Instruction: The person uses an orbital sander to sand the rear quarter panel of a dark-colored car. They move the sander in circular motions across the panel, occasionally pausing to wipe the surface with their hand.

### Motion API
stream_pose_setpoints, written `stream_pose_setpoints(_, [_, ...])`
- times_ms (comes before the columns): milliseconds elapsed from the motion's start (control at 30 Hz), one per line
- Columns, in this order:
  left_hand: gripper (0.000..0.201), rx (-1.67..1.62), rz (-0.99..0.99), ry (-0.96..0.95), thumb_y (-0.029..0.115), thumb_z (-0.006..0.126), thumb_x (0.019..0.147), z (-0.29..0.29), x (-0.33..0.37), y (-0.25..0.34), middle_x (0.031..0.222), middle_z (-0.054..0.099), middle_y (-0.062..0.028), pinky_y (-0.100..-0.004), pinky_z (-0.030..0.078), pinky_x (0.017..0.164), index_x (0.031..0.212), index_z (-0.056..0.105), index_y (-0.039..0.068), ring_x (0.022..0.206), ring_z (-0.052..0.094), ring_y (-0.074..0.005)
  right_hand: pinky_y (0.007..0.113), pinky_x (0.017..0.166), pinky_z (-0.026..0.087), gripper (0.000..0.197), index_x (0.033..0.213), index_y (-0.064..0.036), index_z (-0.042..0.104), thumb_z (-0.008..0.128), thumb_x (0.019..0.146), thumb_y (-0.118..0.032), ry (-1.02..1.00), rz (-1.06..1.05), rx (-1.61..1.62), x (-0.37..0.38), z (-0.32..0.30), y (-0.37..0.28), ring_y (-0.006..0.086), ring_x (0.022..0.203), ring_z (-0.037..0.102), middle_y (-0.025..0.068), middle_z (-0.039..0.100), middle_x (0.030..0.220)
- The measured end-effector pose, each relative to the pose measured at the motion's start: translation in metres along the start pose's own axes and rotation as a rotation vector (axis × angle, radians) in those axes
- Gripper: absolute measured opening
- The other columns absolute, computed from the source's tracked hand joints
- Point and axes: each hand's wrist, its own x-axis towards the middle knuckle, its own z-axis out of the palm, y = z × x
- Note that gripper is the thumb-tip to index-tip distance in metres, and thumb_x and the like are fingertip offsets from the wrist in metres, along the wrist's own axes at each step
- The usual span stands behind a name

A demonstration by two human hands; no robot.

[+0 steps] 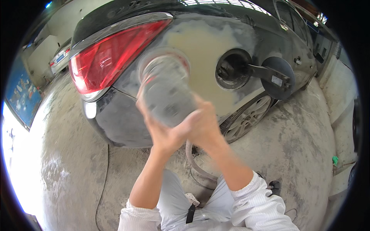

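Observation:
Both my hands are wrapped round a dusty grey power sander (167,98), blurred by motion. My left hand (158,129) grips its left side, and my right hand (202,121) holds its right side and rear end. The round sanding head (165,57) is up against the car's rear quarter panel, between the red tail light (119,56) and a patch of pale yellow filler (204,73). Right of the filler, the fuel filler recess (233,69) is exposed, with its round flap (278,78) swung out. A hose (192,158) runs down from below my hands.
The dark car's rear wheel (248,117) is below the fuel flap. A thin black cable (104,188) lies on the dusty concrete floor (69,161). Another car (59,57) stands at the far left, near a blue panel (23,90). A pale wall (335,84) runs along the right.

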Motion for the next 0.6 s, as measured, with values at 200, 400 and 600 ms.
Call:
stream_pose_setpoints(200, [0.125,0.388,0.344,-0.052,0.055,0.104,0.068,0.052,0.038,0.026,0.159,0.051,-0.0236,-0.0576,0.037,0.123,0.163,0.045,-0.001,0.150,0.041,-0.0442,0.038,0.095,0.062,0.047,0.132,0.0015,0.073,0.086,0.091,-0.018,0.027,0.088,0.295,0.021,-0.043,0.001,0.0212,0.106,0.076,0.0124,0.081,0.121])
stream_pose_setpoints(400, [0.116,-0.186,-0.091,0.069,0.056,0.094,0.081,-0.013,-0.029,-0.003,0.151,0.058,-0.0155,-0.0493,0.047,0.119,0.164,0.041,-0.005,0.140,0.058,-0.0307,0.055,0.076,0.063,0.040,0.107,-0.0008,0.061,0.083,0.081,-0.022,-0.168,0.045,-0.220,-0.005,0.008,-0.019,0.0470,0.084,0.079,0.0229,0.077,0.085])
stream_pose_setpoints(600, [0.113,-0.080,-0.023,0.036,0.057,0.093,0.081,-0.008,-0.018,0.003,0.158,0.054,-0.0167,-0.0496,0.041,0.124,0.163,0.046,-0.005,0.148,0.051,-0.0316,0.056,0.076,0.061,0.036,0.103,0.0016,0.061,0.081,0.081,-0.019,-0.129,0.063,-0.173,-0.001,0.004,-0.007,0.0503,0.087,0.077,0.0269,0.076,0.083])
